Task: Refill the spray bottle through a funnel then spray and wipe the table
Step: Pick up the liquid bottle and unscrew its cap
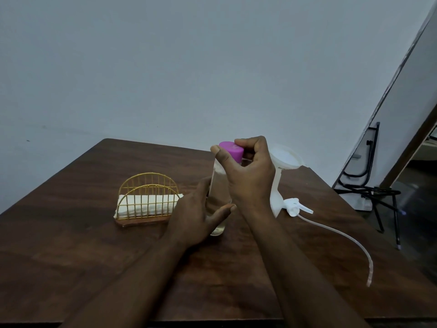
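Counting off my feed: 2 bottles on the table (94, 256), left hand (196, 216) wrapped round the clear bottle (218, 185) mid-table, right hand (248, 176) gripping its 1 purple cap (231, 150), white spray bottle (275, 200) w/ 1 funnel (287, 158) just behind, 1 sprayer head (294, 205) beside it.

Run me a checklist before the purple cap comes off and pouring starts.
1. Left hand grips the clear bottle, which stands upright on the table: ok.
2. Right hand pinches the purple cap: ok.
3. Funnel sits in the spray bottle, upright: ok.
4. Spray head is off and lies on the table with its tube, beside the spray bottle: ok.
5. Napkins are ready in the wire holder for wiping: ok.
6. Cap already loosened: cannot tell.
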`<action>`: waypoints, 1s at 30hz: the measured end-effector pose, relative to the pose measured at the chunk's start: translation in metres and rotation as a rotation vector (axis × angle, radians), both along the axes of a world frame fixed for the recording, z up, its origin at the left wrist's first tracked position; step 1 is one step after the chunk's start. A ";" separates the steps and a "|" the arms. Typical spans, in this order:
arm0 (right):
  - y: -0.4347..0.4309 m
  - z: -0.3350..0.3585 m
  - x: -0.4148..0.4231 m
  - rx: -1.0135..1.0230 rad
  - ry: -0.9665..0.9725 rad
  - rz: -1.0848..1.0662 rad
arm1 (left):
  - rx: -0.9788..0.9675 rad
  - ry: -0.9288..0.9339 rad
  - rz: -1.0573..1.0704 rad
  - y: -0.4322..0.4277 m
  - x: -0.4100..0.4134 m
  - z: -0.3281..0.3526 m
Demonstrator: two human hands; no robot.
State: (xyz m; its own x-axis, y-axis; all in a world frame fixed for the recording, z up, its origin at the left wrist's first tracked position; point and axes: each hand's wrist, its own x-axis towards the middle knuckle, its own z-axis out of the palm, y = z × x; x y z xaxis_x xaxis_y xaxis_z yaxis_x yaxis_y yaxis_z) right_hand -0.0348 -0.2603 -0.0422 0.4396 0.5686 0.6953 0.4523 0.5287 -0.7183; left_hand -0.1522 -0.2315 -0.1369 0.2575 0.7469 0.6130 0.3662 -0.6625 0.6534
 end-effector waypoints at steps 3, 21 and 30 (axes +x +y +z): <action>0.000 -0.002 0.000 0.045 0.005 0.016 | 0.000 0.009 -0.020 0.001 -0.001 0.000; -0.011 0.008 0.023 -0.108 0.057 0.536 | 0.009 -0.032 -0.059 -0.001 -0.005 0.002; -0.004 -0.005 0.011 -0.106 -0.075 0.270 | -0.009 -0.027 -0.042 -0.002 -0.003 0.003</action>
